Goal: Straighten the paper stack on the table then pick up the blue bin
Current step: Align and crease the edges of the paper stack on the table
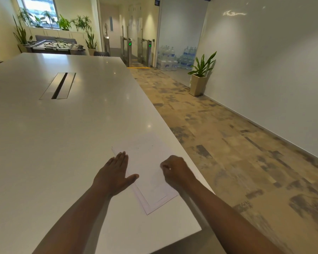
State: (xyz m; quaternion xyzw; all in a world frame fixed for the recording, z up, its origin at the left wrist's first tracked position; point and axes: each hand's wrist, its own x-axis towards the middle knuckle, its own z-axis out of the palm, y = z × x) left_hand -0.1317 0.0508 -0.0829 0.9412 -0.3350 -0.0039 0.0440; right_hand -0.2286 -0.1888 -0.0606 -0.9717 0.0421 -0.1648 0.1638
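— Squaring up, is it? That thin stack of white paper sheets (151, 173) lies near the long white table (62, 134) edge, long axis running away from the person.

— Yes, between both hands. Left hand (116, 173) lies flat, fingers straight, against its left edge; right hand (176, 171) is curled, seemingly pinching the right edge.

— How many sheets?

— Two or three offset edges, perhaps. No blue bin visible

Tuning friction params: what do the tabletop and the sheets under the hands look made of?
Long white table: looks like glossy solid surface or laminate, since ceiling lights reflect as soft spots; exact material unclear. Thin white paper stack: matte paper, with offset sheet edges showing at the near corner.
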